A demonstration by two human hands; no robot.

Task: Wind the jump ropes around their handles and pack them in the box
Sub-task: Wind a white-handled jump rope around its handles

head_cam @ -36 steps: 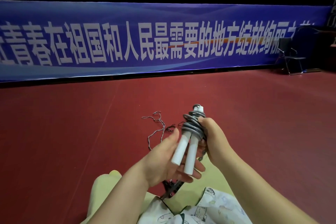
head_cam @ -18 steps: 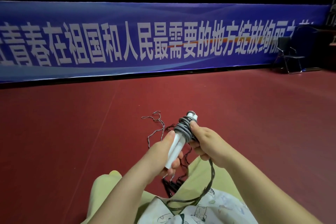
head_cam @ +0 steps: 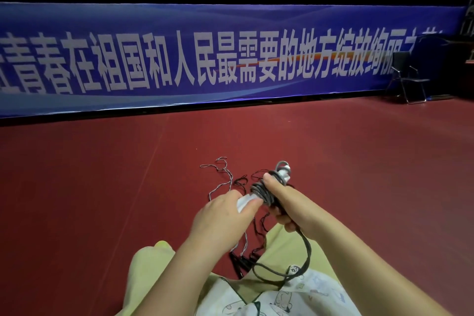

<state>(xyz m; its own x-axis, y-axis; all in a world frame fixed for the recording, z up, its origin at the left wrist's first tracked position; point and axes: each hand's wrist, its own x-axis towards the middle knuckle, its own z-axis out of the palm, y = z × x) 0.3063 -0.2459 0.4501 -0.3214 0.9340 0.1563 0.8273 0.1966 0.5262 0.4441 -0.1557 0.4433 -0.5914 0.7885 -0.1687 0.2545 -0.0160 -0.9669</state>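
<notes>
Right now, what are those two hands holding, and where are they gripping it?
A jump rope: left hand grips the white handles' lower end, right hand clamps the grey coils.

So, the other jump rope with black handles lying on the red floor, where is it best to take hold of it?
Probably at the pair of black handles, which lie together near the person's knee. They are rigid, while the thin striped cord trails away loose and tangled. Come from above with the left hand, once it releases the white handles.
</notes>
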